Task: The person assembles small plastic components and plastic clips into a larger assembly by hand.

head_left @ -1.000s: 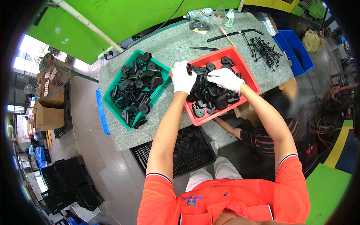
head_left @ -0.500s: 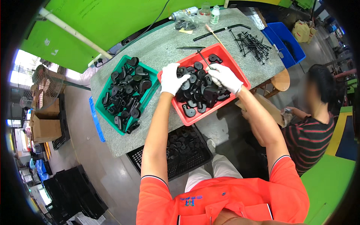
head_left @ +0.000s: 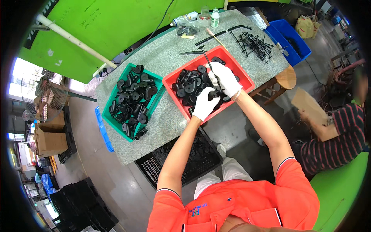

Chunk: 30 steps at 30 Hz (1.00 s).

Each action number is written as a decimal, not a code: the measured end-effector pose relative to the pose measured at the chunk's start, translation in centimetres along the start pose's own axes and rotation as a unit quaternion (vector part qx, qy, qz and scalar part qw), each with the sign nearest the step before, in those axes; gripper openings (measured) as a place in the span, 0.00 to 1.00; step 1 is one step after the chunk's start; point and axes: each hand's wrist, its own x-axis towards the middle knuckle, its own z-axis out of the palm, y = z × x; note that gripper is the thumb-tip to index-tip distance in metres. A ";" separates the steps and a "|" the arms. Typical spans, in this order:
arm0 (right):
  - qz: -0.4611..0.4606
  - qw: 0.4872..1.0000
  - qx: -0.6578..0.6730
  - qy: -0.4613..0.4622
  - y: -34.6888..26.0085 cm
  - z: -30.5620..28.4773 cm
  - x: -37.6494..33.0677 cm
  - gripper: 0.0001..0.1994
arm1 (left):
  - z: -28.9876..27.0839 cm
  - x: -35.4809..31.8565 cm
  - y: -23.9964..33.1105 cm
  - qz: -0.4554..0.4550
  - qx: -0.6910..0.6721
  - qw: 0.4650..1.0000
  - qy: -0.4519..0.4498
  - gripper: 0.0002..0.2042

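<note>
Over the red tray [head_left: 244,66], both of my gloved hands are close together. In my right hand [head_left: 227,80] is a thin black rod [head_left: 206,57], slanting up toward the far side with a small knob at its top. My left hand [head_left: 205,105] pinches a black plastic part [head_left: 212,95] by the rod's lower end; whether the two are joined is hidden by my fingers. Several loose black parts with round discs [head_left: 189,86] lie in the tray around my hands. A green tray [head_left: 155,101] of similar black parts stands to the left.
Farther right lie a heap of black rods [head_left: 256,45] and a bent black tube [head_left: 240,28]. Bottles [head_left: 215,18] stand at the back. A wooden stool [head_left: 286,79], a blue bin [head_left: 305,55] and a co-worker in a striped shirt [head_left: 332,149] are right. Below the table edge sits a black crate [head_left: 148,168].
My left hand has moved from the red tray's left side toward my right hand and now grips a black part. The rod stands higher. The co-worker has shifted right with a cardboard piece.
</note>
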 end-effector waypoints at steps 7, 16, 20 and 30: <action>-0.112 0.968 -0.215 0.063 -0.2 0.1 0.1 0.06 | -0.1 -0.3 1.7 0.036 0.176 0.981 0.068 0.12; -0.203 0.903 -0.315 0.209 0.7 -5.9 3.7 0.08 | 2.1 -0.1 4.6 0.039 0.358 0.928 0.094 0.15; -0.327 0.727 -0.546 0.258 -2.0 -15.9 7.3 0.12 | 2.6 1.8 3.4 -0.038 0.310 0.939 0.146 0.14; -0.113 0.772 -0.622 0.068 -12.1 -33.0 14.7 0.17 | 5.8 4.5 3.5 -0.118 0.326 0.925 0.153 0.25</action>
